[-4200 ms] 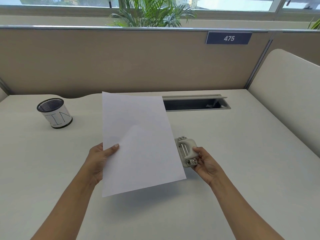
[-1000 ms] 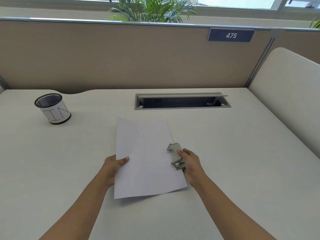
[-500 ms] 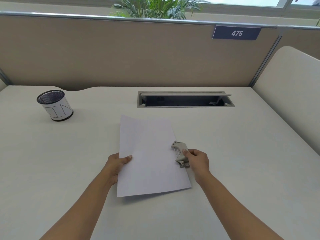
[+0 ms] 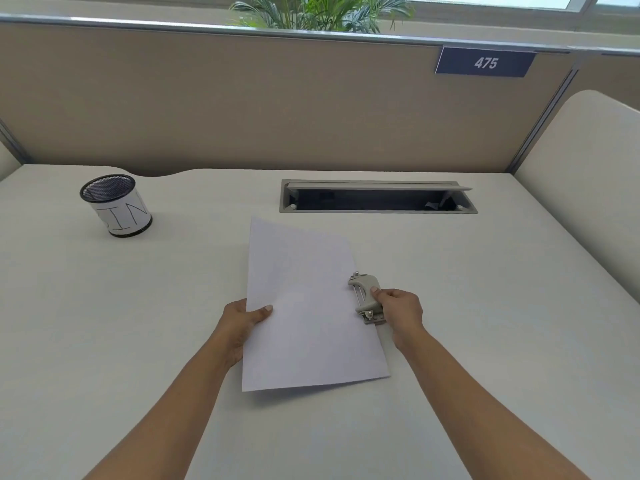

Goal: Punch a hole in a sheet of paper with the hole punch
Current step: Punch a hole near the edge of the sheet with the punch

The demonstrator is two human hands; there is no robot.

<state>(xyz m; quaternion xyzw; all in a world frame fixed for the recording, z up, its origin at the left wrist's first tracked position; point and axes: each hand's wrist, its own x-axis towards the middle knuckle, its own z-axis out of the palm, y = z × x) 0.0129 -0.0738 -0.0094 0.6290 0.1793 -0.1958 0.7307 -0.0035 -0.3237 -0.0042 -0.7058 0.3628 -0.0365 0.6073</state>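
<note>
A white sheet of paper (image 4: 304, 306) lies nearly flat on the pale desk (image 4: 485, 306), its near edge lifted slightly. My left hand (image 4: 242, 322) pinches the sheet's left edge, thumb on top. A small grey hole punch (image 4: 365, 294) sits at the sheet's right edge, with the paper's edge tucked into its slot. My right hand (image 4: 398, 311) holds the punch from the right, thumb pressing on its handle.
A black mesh pen cup (image 4: 116, 204) with a white label stands at the back left. An open cable tray slot (image 4: 377, 199) is set into the desk behind the paper. A beige partition (image 4: 277, 105) closes the back, and a rounded panel (image 4: 588, 185) the right.
The sheet came down from being held up in the air to lying on the desk, with its right edge in the punch. Over the last second the hands barely moved.
</note>
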